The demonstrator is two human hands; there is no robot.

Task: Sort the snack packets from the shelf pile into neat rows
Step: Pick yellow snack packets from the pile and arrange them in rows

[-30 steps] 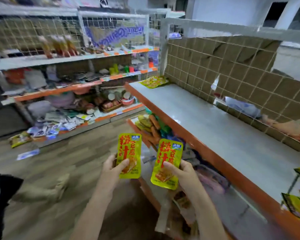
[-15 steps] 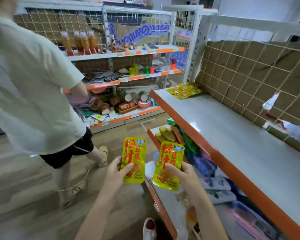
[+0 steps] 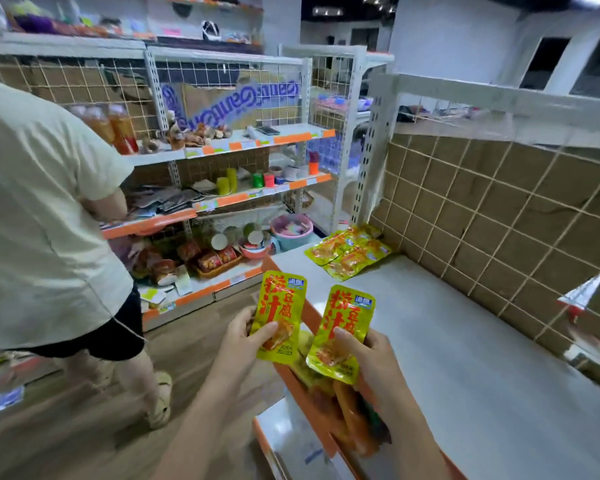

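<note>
Since the earlier frame we have walked closer to the shelf end, and the yellow pile now lies nearer ahead of us, while the other person stands at our left as before. Our left hand (image 3: 246, 336) pinches a packet (image 3: 279, 315) by its lower part, thumb on the front, and our right hand (image 3: 371, 355) grips a second packet (image 3: 342, 332) in the same way. Both packets stand upright, long axis pointing away from us, just beside each other over the orange edge (image 3: 310, 318) of the shelf (image 3: 465, 341). The pile (image 3: 350, 252) lies forward and a little right of both grips, at the far corner against the grid wall (image 3: 499, 209). The right hand is nearer to the shelf top. We judge there is wide free room between hands and pile for a row. The person (image 3: 39, 220) blocks the aisle side.
</note>
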